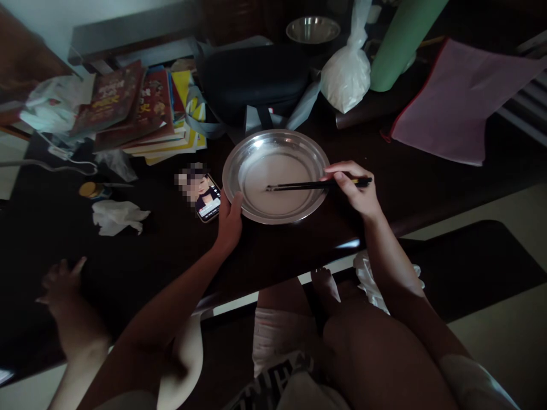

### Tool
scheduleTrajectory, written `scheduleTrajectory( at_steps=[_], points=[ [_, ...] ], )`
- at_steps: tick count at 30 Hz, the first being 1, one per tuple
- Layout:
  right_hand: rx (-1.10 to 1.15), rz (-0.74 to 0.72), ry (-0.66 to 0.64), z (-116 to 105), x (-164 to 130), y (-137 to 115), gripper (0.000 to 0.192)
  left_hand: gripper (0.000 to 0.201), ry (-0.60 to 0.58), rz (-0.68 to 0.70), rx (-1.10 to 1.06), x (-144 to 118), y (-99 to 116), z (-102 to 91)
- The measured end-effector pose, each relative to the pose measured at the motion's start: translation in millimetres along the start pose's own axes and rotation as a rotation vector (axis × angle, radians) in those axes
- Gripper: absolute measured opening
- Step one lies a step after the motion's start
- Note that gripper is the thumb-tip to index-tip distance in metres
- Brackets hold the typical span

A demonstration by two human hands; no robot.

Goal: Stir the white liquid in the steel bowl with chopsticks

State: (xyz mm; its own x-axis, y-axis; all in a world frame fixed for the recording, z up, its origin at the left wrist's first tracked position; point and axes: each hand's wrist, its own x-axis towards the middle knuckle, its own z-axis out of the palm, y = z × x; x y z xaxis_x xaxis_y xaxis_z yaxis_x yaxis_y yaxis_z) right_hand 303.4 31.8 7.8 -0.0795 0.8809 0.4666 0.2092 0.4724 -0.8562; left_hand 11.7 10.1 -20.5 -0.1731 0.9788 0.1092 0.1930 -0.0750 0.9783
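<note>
A round steel plate (239, 156) with pale liquid in it sits on the dark table (162, 239). My left hand (229, 219) grips the plate's near-left rim. My right hand (354, 188) holds a pair of dark chopsticks (307, 185) level over the plate, their tips resting in the liquid near the middle. A phone (208, 199) with a lit screen lies just left of the plate, beside my left hand.
Another person's hand (64, 285) rests on the table at lower left. A crumpled tissue (115, 216), small jar (92, 189), book stack (145, 111), dark bag (252, 80), white plastic bag (346, 74), green roll (399, 40), steel bowl (313, 29) and pink cloth (457, 97) surround the plate.
</note>
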Motion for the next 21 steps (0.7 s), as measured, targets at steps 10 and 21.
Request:
scheduleTrajectory(
  at_steps=[10,21],
  points=[
    [0.009,0.013,0.006,-0.7,-0.1,-0.1,0.020,0.046,-0.013,-0.006,-0.036,0.9,-7.3,-0.7],
    [0.000,0.017,0.015,0.0,0.2,-0.2,0.023,0.046,-0.022,0.034,0.018,0.9,-9.9,-1.4]
  ],
)
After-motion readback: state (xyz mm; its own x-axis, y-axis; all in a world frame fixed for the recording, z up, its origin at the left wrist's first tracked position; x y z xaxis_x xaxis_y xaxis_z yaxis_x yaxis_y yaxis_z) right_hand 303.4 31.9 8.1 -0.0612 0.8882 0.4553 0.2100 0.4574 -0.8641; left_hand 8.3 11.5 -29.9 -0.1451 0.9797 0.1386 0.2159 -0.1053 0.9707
